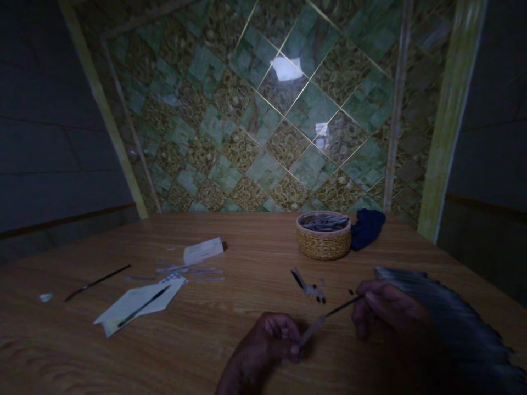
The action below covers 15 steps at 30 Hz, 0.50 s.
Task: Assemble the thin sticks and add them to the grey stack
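Wood-grain tabletop (pixel 255 241) beneath left hand (pixel 267 341) and right hand (pixel 393 310). Beyond both: tiled wall (pixel 263 170), green and brown diamonds, two bright reflections (pixel 287 69) ahead and high. Dark left wall (pixel 49 148) out past left hand; dark right wall (pixel 492 126) past right hand, yellowish trim (pixel 450 109) bordering. Light dim.

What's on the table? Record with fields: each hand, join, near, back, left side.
left hand: pinching pale tube
right hand: gripping dark rod
join: rod and tube meet end to end; whether one enters the other, cannot tell
near: small pieces beyond the hands; dark pile at right
back: basket of slim items; blue cloth at its right
left side: paper with dark stick on it; white box
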{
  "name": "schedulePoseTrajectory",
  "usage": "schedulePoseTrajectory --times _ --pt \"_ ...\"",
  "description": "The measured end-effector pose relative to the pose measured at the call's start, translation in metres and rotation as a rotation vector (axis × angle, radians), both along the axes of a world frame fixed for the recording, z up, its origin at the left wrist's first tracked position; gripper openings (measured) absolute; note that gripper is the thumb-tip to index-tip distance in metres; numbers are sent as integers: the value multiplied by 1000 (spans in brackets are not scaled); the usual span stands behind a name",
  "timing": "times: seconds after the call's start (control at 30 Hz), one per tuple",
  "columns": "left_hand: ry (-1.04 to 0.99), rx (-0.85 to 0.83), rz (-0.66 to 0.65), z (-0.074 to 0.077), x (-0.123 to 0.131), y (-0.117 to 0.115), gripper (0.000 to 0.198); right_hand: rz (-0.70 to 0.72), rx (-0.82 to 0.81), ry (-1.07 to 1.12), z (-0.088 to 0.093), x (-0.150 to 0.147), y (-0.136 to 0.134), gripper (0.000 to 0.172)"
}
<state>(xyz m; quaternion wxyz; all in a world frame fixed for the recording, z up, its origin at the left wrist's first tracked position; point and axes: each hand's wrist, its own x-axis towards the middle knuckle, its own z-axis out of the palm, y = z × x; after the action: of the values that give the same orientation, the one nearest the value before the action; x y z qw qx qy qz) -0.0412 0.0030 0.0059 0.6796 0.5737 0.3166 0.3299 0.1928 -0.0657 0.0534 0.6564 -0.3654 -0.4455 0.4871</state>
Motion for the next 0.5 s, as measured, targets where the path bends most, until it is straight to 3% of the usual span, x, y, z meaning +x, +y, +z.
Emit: schedulePoseTrajectory --times 0.5 --pt "11 -19 -62 -2 2 -1 15 81 -86 91 -8 -2 11 37"
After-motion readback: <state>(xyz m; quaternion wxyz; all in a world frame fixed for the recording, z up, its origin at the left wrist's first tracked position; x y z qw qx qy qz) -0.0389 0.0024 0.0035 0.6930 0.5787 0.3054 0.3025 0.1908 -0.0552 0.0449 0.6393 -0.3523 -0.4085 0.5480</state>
